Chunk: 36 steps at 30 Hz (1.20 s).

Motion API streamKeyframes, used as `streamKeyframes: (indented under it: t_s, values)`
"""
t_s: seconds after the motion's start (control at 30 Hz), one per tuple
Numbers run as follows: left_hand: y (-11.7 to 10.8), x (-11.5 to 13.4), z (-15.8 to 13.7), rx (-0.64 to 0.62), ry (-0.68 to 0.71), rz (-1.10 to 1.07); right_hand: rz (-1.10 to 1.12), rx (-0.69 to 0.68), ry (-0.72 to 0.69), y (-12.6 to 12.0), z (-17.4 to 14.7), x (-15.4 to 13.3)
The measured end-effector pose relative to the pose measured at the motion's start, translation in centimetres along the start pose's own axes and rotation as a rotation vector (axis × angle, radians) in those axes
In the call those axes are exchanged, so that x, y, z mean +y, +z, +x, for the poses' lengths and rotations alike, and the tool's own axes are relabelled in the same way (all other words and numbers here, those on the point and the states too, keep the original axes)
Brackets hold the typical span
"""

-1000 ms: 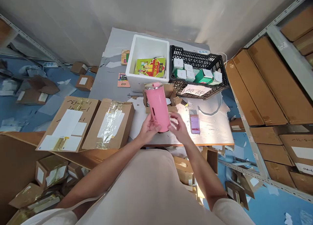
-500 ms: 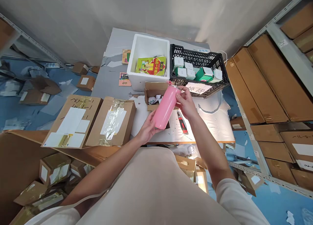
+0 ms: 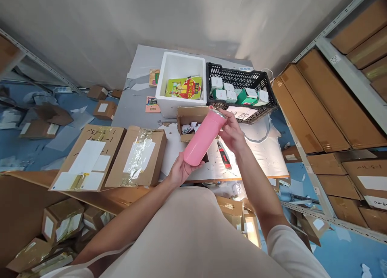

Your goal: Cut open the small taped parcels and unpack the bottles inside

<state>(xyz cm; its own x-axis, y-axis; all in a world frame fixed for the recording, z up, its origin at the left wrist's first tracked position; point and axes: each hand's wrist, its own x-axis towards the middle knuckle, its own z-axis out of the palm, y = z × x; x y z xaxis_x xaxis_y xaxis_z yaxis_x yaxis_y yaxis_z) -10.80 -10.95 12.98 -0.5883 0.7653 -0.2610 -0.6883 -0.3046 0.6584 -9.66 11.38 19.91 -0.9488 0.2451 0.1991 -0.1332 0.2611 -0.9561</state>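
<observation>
A pink tumbler [image 3: 203,139] with a silver rim is held tilted above the table, its top toward the upper right. My left hand [image 3: 182,170] is closed around its base from below. Near the rim, my right hand [image 3: 232,131] grips the upper end, its fingers partly hidden behind the tumbler. Behind it stands an open cardboard box [image 3: 190,113] with crumpled paper inside, partly covered by the tumbler. A red and black utility knife [image 3: 224,155] lies on the table just left of my right forearm.
A white foam box [image 3: 167,102] holds yellow-green packets. Beside it, a black crate [image 3: 222,70] contains several green-and-white boxes. Two taped cartons [image 3: 117,175] sit at the left, above a large carton of parcels. Shelves with cartons [image 3: 323,104] line the right side.
The tumbler has shifted slightly left and turned in my hands, so its rim now faces me more. Both hands stay on it. The whole view has tilted slightly upward.
</observation>
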Motion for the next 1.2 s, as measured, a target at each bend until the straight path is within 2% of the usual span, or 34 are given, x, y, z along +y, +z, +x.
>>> streamKeyframes:
  t_s: [0.1,0.17,0.33,0.53,0.63,0.8,0.9,1.1,1.2]
  values:
    - [0.0,-0.2,0.1,0.017,-0.056,-0.014,0.327,0.042,0.025,0.0,0.5,-0.6]
    - [-0.1,-0.5,0.2,0.074,-0.037,0.011,0.376,0.105,0.063,0.3,0.8,-0.5]
    - [-0.6,-1.3,0.1,0.135,0.031,0.099,0.331,0.191,0.098,1.0,1.0,0.2]
    - [-1.1,-2.0,0.0,0.207,0.136,0.231,0.155,0.219,0.028,1.2,1.0,0.8]
    - [-1.1,-2.0,-0.1,0.169,0.150,0.199,0.161,0.195,0.005,0.7,0.9,0.4]
    - [-0.3,-1.5,-0.6,0.078,0.047,0.037,0.277,0.052,-0.010,-0.8,0.5,-1.4]
    - [0.2,-1.5,-0.6,0.057,-0.025,-0.044,0.387,-0.001,0.039,-1.2,0.6,-2.1]
    - [0.7,-2.2,-0.6,0.036,-0.140,-0.158,0.399,0.091,0.114,-1.4,1.2,-1.0]
    - [1.3,-2.5,-0.6,-0.007,-0.194,-0.173,0.390,0.075,0.132,-1.6,1.4,-0.5]
